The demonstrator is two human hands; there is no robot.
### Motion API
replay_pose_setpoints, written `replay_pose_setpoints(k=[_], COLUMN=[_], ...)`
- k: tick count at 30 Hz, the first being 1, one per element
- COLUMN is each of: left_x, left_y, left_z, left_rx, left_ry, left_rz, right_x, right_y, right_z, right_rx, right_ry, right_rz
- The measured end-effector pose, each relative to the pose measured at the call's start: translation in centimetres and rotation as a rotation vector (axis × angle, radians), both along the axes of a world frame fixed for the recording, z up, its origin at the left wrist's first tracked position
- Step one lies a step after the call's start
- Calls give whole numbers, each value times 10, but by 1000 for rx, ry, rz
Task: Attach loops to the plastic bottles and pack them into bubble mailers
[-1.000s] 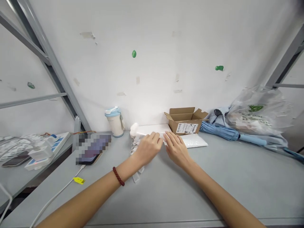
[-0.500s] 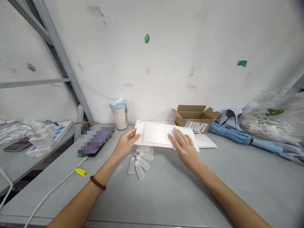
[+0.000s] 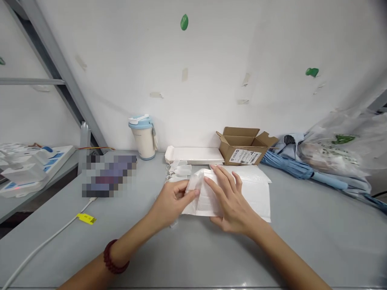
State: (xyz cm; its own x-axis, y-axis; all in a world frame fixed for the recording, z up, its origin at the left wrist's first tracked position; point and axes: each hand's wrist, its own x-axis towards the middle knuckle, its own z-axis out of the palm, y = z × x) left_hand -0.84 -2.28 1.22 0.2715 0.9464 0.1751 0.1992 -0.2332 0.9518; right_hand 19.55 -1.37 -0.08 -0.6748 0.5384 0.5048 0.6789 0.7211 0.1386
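Beyond both hands rises a white wall [image 3: 217, 52] with scraps of tape on it, and beneath them spreads a grey table [image 3: 317, 237]. Far to the right of the right hand sits a clear plastic bag [image 3: 329, 151], with a folded blue umbrella [image 3: 290, 166] lying in front of it. Well out to the left of the left hand is a white power strip [image 3: 62, 157]. Between the hands, over the table, is a white envelope [image 3: 205, 200]: the left hand [image 3: 171, 203] pinches its left end between thumb and fingers, while the right hand [image 3: 232, 203] lies with fingers spread across its face, thumb at the near edge; whether that hand grips it I cannot tell. Just past the right hand, a second envelope [image 3: 252, 172] shows partly behind the first. Farther off stands an open cardboard box [image 3: 242, 141], its left side next to a stack of white envelopes [image 3: 196, 154]. Beyond the left hand are an upright tumbler [image 3: 143, 139] and, nearer, a pixelated dark device [image 3: 111, 173]. Small pale tags [image 3: 181, 171] lie just past the left fingers, some of them hidden. A dark red bracelet [image 3: 113, 257] circles the left wrist, and a yellow label [image 3: 86, 218] hangs on a cable to its left.
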Motion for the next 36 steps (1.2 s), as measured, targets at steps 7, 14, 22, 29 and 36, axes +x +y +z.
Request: replay_pose_setpoints(k=[7, 14, 22, 29, 36], left_x=[8, -13, -56, -47, -53], left_y=[-11, 8, 59, 69, 73], left_z=[-2, 1, -15, -31, -31], left_rx=[210, 299, 391, 205, 252], left_ry=[271, 339, 478, 534, 416], left_rz=[110, 308, 400, 272, 322], right_x=[3, 10, 14, 14, 15], right_y=[-1, 13, 25, 27, 27], right_z=[-2, -7, -16, -16, -16], right_rx=[12, 15, -83, -127, -140], right_ry=[70, 150, 195, 223, 223], right_rz=[80, 22, -94, -131, -149])
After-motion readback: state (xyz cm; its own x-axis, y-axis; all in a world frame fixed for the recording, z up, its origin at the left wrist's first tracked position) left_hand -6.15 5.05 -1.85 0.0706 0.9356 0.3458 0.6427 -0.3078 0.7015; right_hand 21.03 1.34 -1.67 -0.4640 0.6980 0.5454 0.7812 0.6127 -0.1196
